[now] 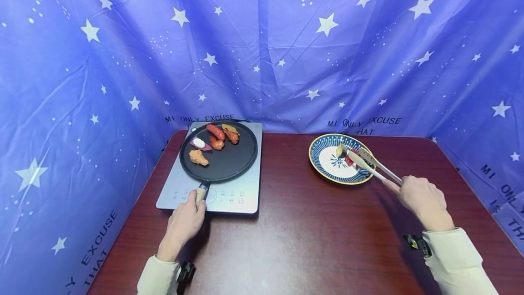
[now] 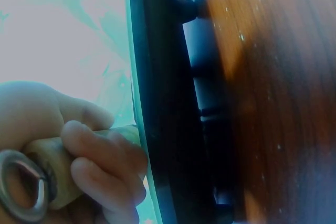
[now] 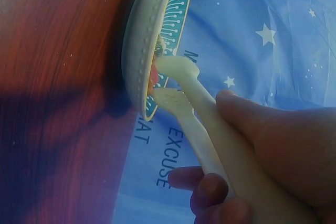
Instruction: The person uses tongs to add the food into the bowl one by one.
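Note:
My left hand (image 1: 187, 222) grips the wooden handle (image 1: 200, 195) of a flat black frying pan (image 1: 233, 163). The left wrist view shows its fingers curled round that handle, which ends in a metal ring (image 2: 23, 184). In the pan lie a sausage (image 1: 215, 131), a drumstick-like piece (image 1: 198, 157) and other food pieces. With my right hand (image 1: 421, 199) I hold light-coloured tongs (image 1: 385, 172) over a blue-and-white plate (image 1: 323, 167). The tong tips are at a red food piece (image 1: 350, 158); whether they pinch it I cannot tell. Beside it sits a small yellowish-dark piece (image 1: 340, 150).
The pan stands on a silver induction cooktop (image 1: 245, 201) at the left of the dark red wooden table (image 1: 286, 240). A cable runs behind the cooktop. Blue star-patterned curtains (image 1: 262, 58) hang behind the table and along both sides.

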A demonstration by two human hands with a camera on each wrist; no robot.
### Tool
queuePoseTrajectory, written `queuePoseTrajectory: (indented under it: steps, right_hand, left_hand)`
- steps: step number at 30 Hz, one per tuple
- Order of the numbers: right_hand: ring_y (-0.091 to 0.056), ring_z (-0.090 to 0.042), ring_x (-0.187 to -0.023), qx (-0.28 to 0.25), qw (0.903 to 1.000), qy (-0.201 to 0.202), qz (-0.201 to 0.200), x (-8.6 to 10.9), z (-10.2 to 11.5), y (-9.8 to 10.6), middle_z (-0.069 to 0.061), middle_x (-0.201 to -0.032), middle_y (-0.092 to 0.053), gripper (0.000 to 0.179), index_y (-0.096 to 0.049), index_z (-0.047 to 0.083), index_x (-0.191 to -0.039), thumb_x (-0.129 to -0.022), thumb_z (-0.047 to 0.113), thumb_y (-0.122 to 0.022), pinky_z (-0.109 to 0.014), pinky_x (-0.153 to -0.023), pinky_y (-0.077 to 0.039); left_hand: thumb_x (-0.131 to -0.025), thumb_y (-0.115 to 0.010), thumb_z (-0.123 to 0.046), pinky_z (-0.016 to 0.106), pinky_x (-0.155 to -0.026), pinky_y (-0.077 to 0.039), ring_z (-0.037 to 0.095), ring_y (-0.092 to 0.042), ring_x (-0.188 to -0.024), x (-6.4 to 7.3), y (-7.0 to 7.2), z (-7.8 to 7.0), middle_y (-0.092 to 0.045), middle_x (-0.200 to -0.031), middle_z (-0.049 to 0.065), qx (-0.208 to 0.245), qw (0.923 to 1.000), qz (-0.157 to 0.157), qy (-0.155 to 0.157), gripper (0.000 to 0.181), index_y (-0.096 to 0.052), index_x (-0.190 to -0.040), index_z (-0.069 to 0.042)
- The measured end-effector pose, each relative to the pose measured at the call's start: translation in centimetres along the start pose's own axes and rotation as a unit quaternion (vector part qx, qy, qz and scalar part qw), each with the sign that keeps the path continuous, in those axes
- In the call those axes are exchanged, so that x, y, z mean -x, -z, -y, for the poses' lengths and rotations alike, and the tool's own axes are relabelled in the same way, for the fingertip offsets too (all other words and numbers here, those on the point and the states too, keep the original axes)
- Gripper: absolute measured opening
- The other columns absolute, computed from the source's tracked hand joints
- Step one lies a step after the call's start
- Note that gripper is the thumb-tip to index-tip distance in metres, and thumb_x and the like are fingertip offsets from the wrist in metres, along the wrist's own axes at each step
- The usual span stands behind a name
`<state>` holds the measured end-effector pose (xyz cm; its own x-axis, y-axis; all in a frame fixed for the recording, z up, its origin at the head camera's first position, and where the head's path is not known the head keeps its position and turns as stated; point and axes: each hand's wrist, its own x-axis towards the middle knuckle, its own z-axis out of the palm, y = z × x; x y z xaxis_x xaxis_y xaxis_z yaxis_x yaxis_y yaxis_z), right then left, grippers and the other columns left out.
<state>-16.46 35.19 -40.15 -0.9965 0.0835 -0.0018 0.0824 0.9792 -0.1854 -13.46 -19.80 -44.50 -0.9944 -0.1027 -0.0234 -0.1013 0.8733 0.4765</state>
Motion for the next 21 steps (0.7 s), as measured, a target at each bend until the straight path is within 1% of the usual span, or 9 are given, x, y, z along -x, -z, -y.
queuePoseTrajectory:
  steps: [6, 12, 16, 21]
  right_hand:
    - [-0.054, -0.046, -0.056, -0.004, 0.9999, 0.011, -0.003, -0.24, 0.34, -0.43, -0.029, -0.065, -0.055, 0.067, -0.056, 0.003, -0.065, -0.088, 0.065, -0.046, -0.054, -0.047, -0.039]
    - [-0.055, -0.048, -0.059, -0.001, 0.9997, 0.021, -0.009, -0.6, 0.69, -0.52, -0.031, -0.071, -0.057, 0.064, -0.056, 0.001, -0.071, -0.089, 0.062, -0.047, -0.055, -0.047, -0.039]
    - [-0.054, -0.048, -0.06, 0.003, 0.9999, 0.012, -0.003, -0.43, 0.68, -0.28, -0.031, -0.073, -0.057, 0.066, -0.057, 0.002, -0.073, -0.087, 0.065, -0.046, -0.054, -0.048, -0.038]
    - [-0.054, -0.048, -0.059, 0.007, 0.9999, 0.008, -0.006, 0.08, 0.44, 0.26, -0.031, -0.071, -0.056, 0.063, -0.057, 0.002, -0.073, -0.087, 0.063, -0.05, -0.053, -0.046, -0.037]
  left_hand:
    - [-0.095, -0.044, -0.027, 0.05, -0.057, -0.043, 0.038, -0.061, -0.07, -0.04, -0.06, -0.1, -0.061, -0.081, 0.021, -0.003, 1.0, 0.002, 0.0, 0.041, -0.043, -0.13, -0.005]
    - [-0.095, -0.044, -0.027, 0.05, -0.056, -0.043, 0.038, -0.061, -0.07, -0.09, -0.05, -0.11, -0.061, -0.08, 0.02, -0.005, 1.0, 0.002, 0.002, 0.041, -0.043, -0.13, -0.006]
    - [-0.095, -0.044, -0.028, 0.051, -0.057, -0.043, 0.039, -0.062, -0.071, -0.08, -0.05, -0.09, -0.062, -0.083, 0.022, -0.004, 1.0, 0.002, 0.003, 0.042, -0.043, -0.13, -0.005]
    - [-0.095, -0.043, -0.028, 0.052, -0.059, -0.044, 0.041, -0.062, -0.074, -0.06, -0.05, -0.03, -0.062, -0.086, 0.024, -0.006, 1.0, 0.002, 0.004, 0.043, -0.043, -0.131, -0.005]
